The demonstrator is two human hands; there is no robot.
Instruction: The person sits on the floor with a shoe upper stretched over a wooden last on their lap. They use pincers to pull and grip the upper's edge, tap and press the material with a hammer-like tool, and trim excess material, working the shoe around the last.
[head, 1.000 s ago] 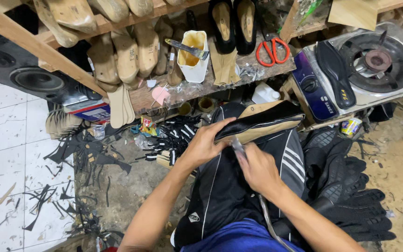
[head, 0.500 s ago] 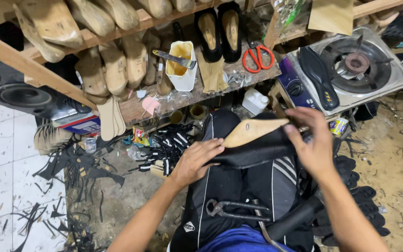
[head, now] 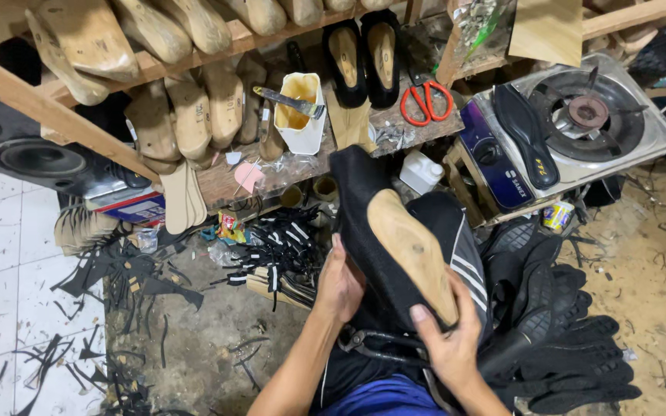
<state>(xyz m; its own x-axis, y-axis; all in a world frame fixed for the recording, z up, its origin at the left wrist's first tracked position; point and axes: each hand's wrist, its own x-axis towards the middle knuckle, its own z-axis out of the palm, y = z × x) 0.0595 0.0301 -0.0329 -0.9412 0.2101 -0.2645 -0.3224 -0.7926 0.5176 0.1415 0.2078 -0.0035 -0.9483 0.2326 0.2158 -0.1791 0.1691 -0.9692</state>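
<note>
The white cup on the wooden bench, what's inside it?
The white cup holds yellowish glue coating its inner walls, and a metal blade rests across its rim. The cup's bottom is hidden, so the depth of the glue cannot be seen.

A small white plastic bottle (head: 421,171) stands under the shelf beside a blue-fronted stove panel (head: 489,163) carrying a white label; a yellow printed can (head: 557,216) sits below it, a colourful wrapper (head: 229,228) on the floor.
</note>
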